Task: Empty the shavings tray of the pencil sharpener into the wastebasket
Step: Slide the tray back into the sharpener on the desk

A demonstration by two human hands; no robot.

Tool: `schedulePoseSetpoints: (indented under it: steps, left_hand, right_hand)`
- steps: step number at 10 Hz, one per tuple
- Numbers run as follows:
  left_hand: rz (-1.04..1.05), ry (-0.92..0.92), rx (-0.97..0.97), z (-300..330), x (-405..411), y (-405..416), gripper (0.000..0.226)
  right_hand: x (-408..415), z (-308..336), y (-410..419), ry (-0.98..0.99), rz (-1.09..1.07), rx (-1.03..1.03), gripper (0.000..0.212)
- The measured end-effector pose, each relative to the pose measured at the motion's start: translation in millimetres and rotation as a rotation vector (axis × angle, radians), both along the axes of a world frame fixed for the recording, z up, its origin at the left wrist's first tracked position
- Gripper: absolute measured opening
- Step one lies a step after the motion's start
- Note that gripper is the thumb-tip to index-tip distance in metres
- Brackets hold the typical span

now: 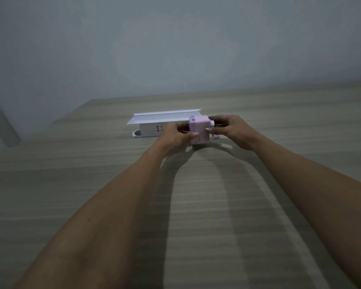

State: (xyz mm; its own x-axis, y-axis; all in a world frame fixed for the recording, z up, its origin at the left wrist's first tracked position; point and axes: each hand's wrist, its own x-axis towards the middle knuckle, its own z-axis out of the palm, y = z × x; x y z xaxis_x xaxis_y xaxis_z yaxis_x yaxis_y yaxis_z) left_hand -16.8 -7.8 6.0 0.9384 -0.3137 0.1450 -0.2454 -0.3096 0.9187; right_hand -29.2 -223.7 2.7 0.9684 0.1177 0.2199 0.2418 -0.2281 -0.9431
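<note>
Both hands hold the sharpener

Left hand [175,135] and right hand [230,130] grip the small lilac plastic pencil sharpener [199,130] between them, crank rightward.

We see a dim, soft picture; our forearms throw broad shadows on the table [71,184] nearer us than the grip, and wide-angle bending stretches the edges.

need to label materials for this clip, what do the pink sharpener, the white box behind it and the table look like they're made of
Pencil sharpener: likely moulded plastic, matte pastel pink-lilac, with rounded edges and a small crank.
White box: probably plastic too, smooth and uniformly white with a flat overhanging lid; the dim light leaves this open.
Table: wood-look surface, grey-brown streaked grain, low sheen; laminate or real wood cannot be told.
</note>
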Motion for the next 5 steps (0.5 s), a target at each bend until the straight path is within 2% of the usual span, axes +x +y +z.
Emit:
schedulePoseSetpoints:
  steps: [1, 5]
  left_hand:
    - [0.042, -0.007, -0.025, -10, 12, -6, 0.045]
    - [0.104, 0.043, -0.078, -24, 40, -9, 0.053]
  right_hand:
    - [11, -6, -3, -0.004, -0.025, 0.006, 0.049]
    - [31, -26, 2, -0.015, -0.061, 0.049, 0.048]
